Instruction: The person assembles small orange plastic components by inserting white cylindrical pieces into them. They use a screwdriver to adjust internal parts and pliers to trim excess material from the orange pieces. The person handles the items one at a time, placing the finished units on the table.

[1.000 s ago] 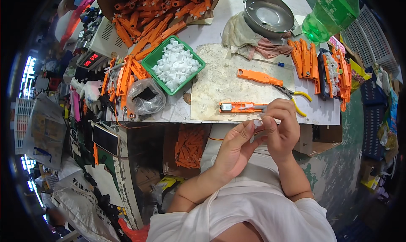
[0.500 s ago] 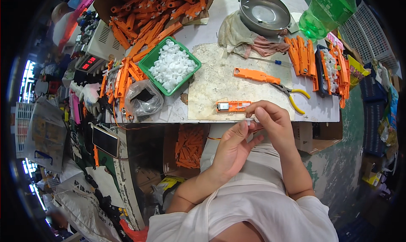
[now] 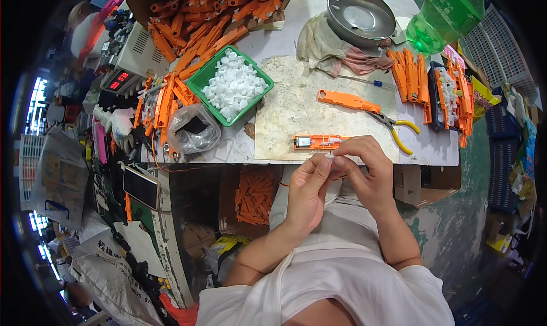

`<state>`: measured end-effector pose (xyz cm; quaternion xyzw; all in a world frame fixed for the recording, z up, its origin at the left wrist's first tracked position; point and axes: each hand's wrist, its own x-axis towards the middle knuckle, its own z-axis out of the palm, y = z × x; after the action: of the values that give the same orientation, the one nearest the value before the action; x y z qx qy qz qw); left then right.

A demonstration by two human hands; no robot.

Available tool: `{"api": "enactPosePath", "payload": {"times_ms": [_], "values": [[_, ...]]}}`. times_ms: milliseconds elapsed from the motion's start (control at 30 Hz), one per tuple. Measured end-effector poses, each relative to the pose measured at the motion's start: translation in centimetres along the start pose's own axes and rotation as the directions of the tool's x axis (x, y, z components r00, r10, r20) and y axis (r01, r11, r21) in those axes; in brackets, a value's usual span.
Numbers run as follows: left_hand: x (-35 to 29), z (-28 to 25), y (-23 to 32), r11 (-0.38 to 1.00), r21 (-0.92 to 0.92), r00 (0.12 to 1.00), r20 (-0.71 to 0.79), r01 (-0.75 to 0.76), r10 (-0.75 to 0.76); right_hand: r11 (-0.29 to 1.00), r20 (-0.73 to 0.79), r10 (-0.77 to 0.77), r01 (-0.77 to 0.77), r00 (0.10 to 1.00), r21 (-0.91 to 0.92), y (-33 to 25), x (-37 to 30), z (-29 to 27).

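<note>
Just off the table's front edge, my left hand (image 3: pixel 305 196) and my right hand (image 3: pixel 370 175) meet with closed fingertips on a small white plastic part (image 3: pixel 329 156). The fingers cover most of it, so its full shape is hidden. Right behind my hands lies an open orange housing (image 3: pixel 316 142) with a silver motor-like block at its left end; my right fingers overlap its right end from this viewpoint. Farther back on the stained board (image 3: pixel 279 118) rest a longer orange shell (image 3: pixel 348 100) and yellow-handled pliers (image 3: pixel 401 133).
A green basket (image 3: pixel 196 86) of white caps stands left of the board, beside a clear plastic bag (image 3: pixel 195 133). Orange shells (image 3: pixel 219 4) pile up behind. A metal bowl (image 3: pixel 364 38), a rag (image 3: pixel 319 41), a screwdriver (image 3: pixel 362 81) and a green bottle (image 3: pixel 441 24) are at the back right.
My hands have drawn closer together, and the left fingers have closed in round the small white part. The view has shifted slightly; the things on the table look unmoved.
</note>
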<state>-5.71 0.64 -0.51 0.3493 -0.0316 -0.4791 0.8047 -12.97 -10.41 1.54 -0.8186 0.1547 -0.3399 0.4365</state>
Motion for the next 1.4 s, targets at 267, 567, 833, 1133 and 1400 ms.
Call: {"api": "enactPosePath", "payload": {"times_ms": [267, 567, 833, 1133, 1400], "values": [[0.0, -2.0, -0.3, 0.929, 0.304, 0.978, 0.048, -0.209, 0.204, 0.982, 0.050, -0.093, 0.100, 0.994, -0.159, 0.7, 0.6, 0.6], [0.9, -4.9, 3.2, -0.233, 0.857, 0.646, 0.503, -0.459, 0.575, 0.937, 0.233, -0.118, 0.186, 0.965, -0.295, 3.5, 3.0, 1.7], [1.9, -5.5, 2.4, -0.506, 0.758, 0.670, 0.628, -0.411, 0.396, 0.918, 0.344, -0.076, 0.201, 0.936, -0.343, 3.1, 3.9, 1.4], [1.9, -5.5, 1.8, -0.575, 0.744, 0.702, 0.608, -0.340, 0.371, 0.944, 0.427, 0.044, 0.102, 0.903, -0.313, 3.3, 4.9, 1.1], [1.7, -6.2, 3.2, -0.461, 0.769, 0.714, 0.614, -0.443, 0.338, 0.830, 0.157, -0.099, 0.169, 0.983, -0.532, 5.0, 6.4, -1.1]]}}
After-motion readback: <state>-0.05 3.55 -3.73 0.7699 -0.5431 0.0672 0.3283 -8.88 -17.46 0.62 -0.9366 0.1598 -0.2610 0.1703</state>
